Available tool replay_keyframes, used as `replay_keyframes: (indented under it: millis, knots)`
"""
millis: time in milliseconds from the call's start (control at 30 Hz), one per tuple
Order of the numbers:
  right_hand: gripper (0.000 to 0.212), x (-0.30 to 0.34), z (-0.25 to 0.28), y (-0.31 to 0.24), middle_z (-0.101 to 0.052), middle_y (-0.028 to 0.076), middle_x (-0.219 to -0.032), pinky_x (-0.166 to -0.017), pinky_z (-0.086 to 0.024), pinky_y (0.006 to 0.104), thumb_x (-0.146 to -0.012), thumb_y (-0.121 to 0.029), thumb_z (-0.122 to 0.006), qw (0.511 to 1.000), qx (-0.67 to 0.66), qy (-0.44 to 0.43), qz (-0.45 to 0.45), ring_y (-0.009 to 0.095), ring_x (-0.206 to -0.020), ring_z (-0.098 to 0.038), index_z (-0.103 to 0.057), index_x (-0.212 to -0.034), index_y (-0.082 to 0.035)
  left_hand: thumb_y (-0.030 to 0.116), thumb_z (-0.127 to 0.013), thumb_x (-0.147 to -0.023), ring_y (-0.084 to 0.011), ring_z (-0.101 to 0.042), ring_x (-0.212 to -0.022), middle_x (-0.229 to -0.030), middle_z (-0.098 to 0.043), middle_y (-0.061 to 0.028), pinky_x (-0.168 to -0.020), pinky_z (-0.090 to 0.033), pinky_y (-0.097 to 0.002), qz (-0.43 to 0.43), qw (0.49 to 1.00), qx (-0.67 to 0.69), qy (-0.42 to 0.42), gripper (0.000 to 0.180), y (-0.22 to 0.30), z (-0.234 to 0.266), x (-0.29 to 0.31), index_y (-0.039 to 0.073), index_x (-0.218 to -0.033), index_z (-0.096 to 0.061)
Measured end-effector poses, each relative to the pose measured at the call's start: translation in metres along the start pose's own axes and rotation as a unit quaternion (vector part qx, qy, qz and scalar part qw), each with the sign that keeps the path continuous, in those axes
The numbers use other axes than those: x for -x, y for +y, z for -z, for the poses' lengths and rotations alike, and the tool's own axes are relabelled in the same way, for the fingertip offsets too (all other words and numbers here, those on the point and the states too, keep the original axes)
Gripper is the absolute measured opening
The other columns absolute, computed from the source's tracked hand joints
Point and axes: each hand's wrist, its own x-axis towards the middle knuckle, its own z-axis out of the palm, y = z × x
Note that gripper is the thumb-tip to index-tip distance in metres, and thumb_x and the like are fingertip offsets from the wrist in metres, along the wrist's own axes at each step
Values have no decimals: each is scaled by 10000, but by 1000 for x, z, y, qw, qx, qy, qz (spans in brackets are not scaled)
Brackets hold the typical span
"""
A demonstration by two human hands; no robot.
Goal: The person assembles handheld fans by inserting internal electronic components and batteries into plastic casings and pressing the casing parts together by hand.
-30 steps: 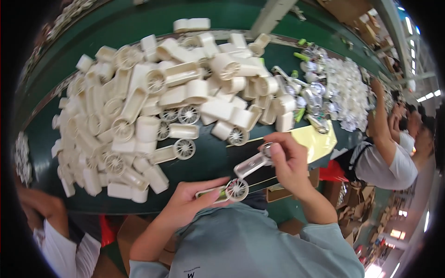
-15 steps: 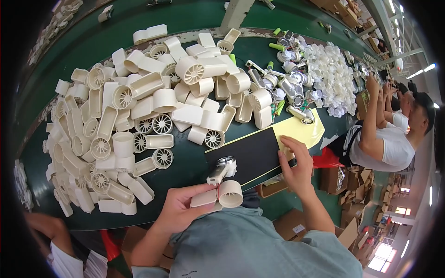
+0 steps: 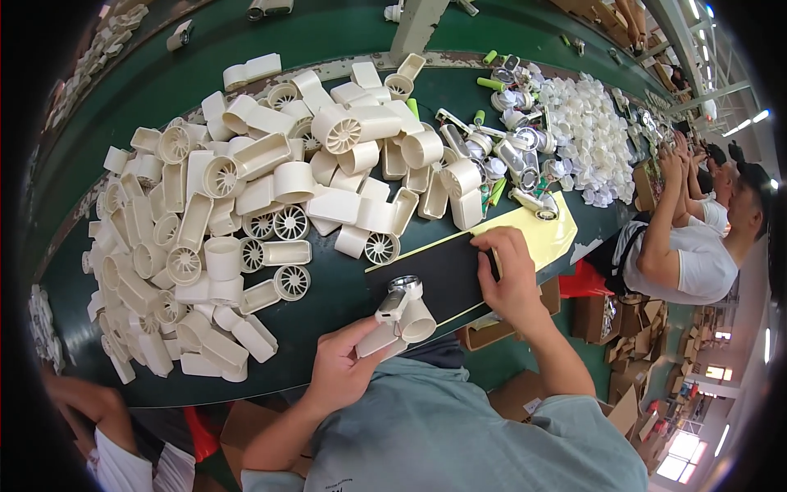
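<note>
My left hand grips a cream plastic fan housing with a round end and a flat handle. Against that housing sits a small fan part with a silvery ring and a pale body; a thin red wire showed between them a moment ago. My right hand is curled at the right end of a black sheet, which lies on a yellow backing sheet. A narrow black strip shows between its thumb and fingers, partly hidden by them.
A large heap of cream fan housings covers the left of the green table. Fan parts with green batteries and a pile of whitish translucent pieces lie at the back right. Co-workers sit at the right; cardboard boxes stand below.
My right hand has curled its fingers and moved slightly left, and a black strip now shows in it. My left hand has shifted right, with the fan part closer to the housing.
</note>
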Motion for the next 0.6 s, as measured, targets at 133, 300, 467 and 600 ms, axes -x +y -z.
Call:
replay_keyframes:
  millis: [133, 300, 467, 600]
  knots:
    - [295, 9, 5, -1, -633, 140, -1039, -913, -510, 347, -811, 138, -667, 995, -48, 82, 21, 305, -981, -644, -641, -1049, -36, -47, -701, -915, -151, -712, -989, -1109, -748, -152, -851, -576, -294, 11, 1000, 5, 2, 375, 5, -1, -4, -72, -1283, -636]
    - [235, 12, 29, 36, -630, 26, -1043, -859, -522, 290, -956, 49, -647, 938, -269, 107, -188, 106, -947, -631, -608, -1179, -10, -31, -699, -923, -143, -714, -985, -1099, -753, -137, -848, -570, -286, 25, 1000, 18, -2, 378, 2, 3, -4, -68, -1292, -626]
    - [212, 2, 27, 25, -700, 85, -980, -825, -552, 358, -891, 19, -706, 991, 114, 63, -25, 271, -924, -693, -681, -1091, -47, 1, -677, -956, -177, -725, -982, -1152, -735, -168, -862, -584, -314, 2, 997, 79, 8, 352, -7, 3, -3, -75, -1294, -612]
    - [248, 3, 32, 27, -720, 119, -1075, -916, -540, 412, -857, 33, -713, 981, 186, 51, 23, 342, -1081, -672, -713, -1090, -51, 14, -639, -988, -220, -738, -967, -1197, -713, -187, -832, -609, -343, 39, 986, 161, -10, 377, 6, 8, -5, -75, -1347, -563]
